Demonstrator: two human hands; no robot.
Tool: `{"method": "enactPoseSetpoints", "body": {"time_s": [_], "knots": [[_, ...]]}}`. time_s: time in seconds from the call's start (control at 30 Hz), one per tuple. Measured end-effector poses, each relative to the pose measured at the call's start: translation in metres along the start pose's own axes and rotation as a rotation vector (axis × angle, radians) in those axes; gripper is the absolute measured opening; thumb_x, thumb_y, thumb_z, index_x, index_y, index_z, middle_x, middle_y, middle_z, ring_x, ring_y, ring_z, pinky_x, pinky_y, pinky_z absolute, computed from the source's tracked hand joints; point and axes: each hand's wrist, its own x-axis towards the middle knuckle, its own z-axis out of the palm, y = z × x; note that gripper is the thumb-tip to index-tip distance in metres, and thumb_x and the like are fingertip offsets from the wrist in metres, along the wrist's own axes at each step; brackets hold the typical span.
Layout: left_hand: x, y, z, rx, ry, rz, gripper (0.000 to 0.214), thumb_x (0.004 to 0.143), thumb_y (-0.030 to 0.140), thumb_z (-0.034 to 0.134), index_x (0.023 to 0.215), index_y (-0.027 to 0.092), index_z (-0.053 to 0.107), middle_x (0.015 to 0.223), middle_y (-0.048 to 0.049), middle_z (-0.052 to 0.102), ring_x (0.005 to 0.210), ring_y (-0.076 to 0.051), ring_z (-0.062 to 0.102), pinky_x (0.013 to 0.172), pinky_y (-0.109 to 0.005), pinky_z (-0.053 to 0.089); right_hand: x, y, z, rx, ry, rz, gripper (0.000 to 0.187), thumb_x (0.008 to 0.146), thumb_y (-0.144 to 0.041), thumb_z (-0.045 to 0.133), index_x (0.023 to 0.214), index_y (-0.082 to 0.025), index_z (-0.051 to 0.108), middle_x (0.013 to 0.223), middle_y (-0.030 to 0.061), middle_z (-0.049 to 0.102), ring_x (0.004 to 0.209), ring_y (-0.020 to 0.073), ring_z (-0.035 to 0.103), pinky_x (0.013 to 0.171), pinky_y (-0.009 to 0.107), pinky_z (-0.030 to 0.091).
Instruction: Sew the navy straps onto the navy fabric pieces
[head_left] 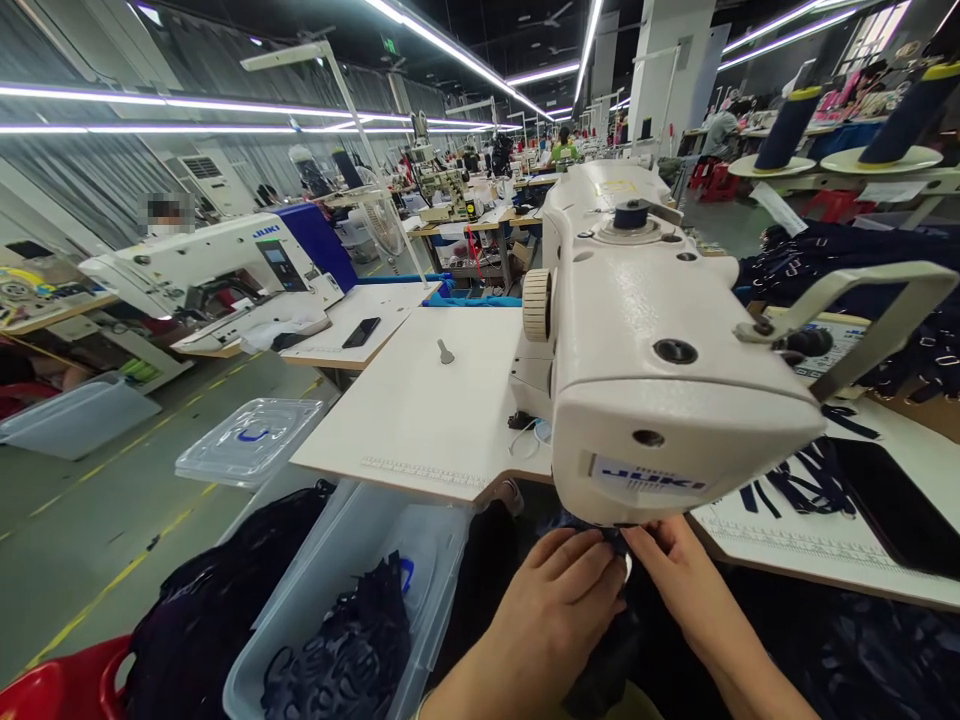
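A white sewing machine (637, 330) stands in front of me on a white table (420, 400). Both hands meet right under its head, on dark navy fabric (840, 640) that spreads over my lap. My left hand (559, 600) lies on the fabric with its fingers curled forward and pressed together on it. My right hand (671, 570) pinches the same fabric beside the needle area. The needle itself is hidden behind the machine head.
A clear plastic bin (352, 590) with dark fabric pieces stands at lower left, beside a red bin (60, 685) and a clear lid (251, 440). Navy straps (795, 490) and a dark pile (847, 260) lie on the right. Thread cones (787, 125) stand behind. Other workstations and people fill the hall.
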Motion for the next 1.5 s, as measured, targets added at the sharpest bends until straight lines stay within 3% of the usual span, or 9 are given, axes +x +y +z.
{"method": "enactPoseSetpoints", "body": {"time_s": [0.17, 0.47, 0.63, 0.77, 0.93, 1.07, 1.23, 1.5], "knots": [[-0.001, -0.002, -0.001, -0.034, -0.006, 0.006, 0.026, 0.101, 0.021, 0.047, 0.122, 0.013, 0.058, 0.114, -0.007, 0.068, 0.117, -0.018, 0.059, 0.107, -0.034, 0.047, -0.001, -0.002, -0.003, -0.044, 0.005, 0.082, 0.045, 0.088, -0.056, 0.058, 0.124, -0.031, 0.05, 0.092, -0.0017, 0.059, 0.094, 0.0197, 0.056, 0.083, 0.025, 0.046], [0.001, -0.003, -0.004, 0.001, -0.053, 0.048, 0.028, 0.101, 0.02, 0.046, 0.125, 0.011, 0.057, 0.12, -0.0069, 0.066, 0.121, -0.019, 0.058, 0.111, -0.034, 0.042, 0.001, 0.008, 0.001, 0.045, 0.036, 0.055, 0.058, 0.087, -0.054, 0.061, 0.137, -0.029, 0.044, 0.121, 0.0036, 0.063, 0.117, 0.0228, 0.055, 0.099, 0.031, 0.044], [0.005, -0.002, -0.007, 0.058, -0.055, 0.062, 0.027, 0.101, 0.023, 0.046, 0.123, 0.013, 0.058, 0.115, -0.0052, 0.068, 0.118, -0.016, 0.059, 0.109, -0.03, 0.042, 0.006, 0.0, -0.009, -0.061, -0.005, 0.002, 0.046, 0.088, -0.05, 0.058, 0.127, -0.026, 0.055, 0.12, 0.0049, 0.065, 0.116, 0.0241, 0.058, 0.101, 0.035, 0.044], [0.001, 0.003, 0.001, 0.185, 0.042, -0.013, 0.024, 0.1, 0.028, 0.049, 0.12, 0.019, 0.06, 0.113, -0.0015, 0.068, 0.113, -0.015, 0.06, 0.1, -0.031, 0.044, 0.021, -0.009, -0.02, -0.276, 0.078, -0.093, 0.033, 0.08, -0.047, 0.06, 0.098, -0.022, 0.07, 0.097, 0.0063, 0.073, 0.103, 0.0299, 0.063, 0.092, 0.042, 0.048], [-0.005, 0.008, 0.011, 0.318, 0.043, -0.063, 0.03, 0.101, 0.036, 0.048, 0.124, 0.021, 0.059, 0.116, -0.0009, 0.066, 0.112, -0.016, 0.059, 0.098, -0.033, 0.04, 0.042, -0.014, -0.02, -0.316, 0.068, -0.224, 0.018, 0.069, -0.034, 0.065, 0.081, -0.023, 0.073, 0.086, 0.0057, 0.076, 0.091, 0.0317, 0.066, 0.079, 0.042, 0.053], [-0.004, 0.01, 0.011, 0.36, 0.039, -0.096, 0.035, 0.102, 0.04, 0.046, 0.127, 0.02, 0.057, 0.121, -0.0023, 0.064, 0.113, -0.018, 0.056, 0.098, -0.034, 0.037, 0.054, -0.012, -0.017, -0.325, 0.055, -0.282, 0.014, 0.062, -0.037, 0.072, 0.073, -0.028, 0.071, 0.086, 0.0054, 0.076, 0.097, 0.0347, 0.064, 0.08, 0.043, 0.052], [-0.004, 0.012, 0.014, 0.39, 0.049, -0.133, 0.038, 0.101, 0.043, 0.045, 0.13, 0.021, 0.056, 0.123, -0.0026, 0.062, 0.113, -0.018, 0.056, 0.099, -0.033, 0.036, 0.06, -0.01, -0.014, -0.334, 0.063, -0.314, 0.018, 0.065, -0.043, 0.071, 0.075, -0.028, 0.07, 0.089, 0.0072, 0.075, 0.107, 0.0374, 0.06, 0.083, 0.047, 0.052], [-0.004, 0.012, 0.015, 0.442, 0.071, -0.105, 0.039, 0.102, 0.043, 0.043, 0.129, 0.019, 0.058, 0.126, -0.0028, 0.061, 0.116, -0.017, 0.053, 0.099, -0.031, 0.035, 0.065, -0.013, -0.017, -0.303, 0.091, -0.315, 0.03, 0.063, -0.051, 0.073, 0.083, -0.029, 0.071, 0.094, 0.0077, 0.074, 0.106, 0.038, 0.06, 0.08, 0.052, 0.054]]}}
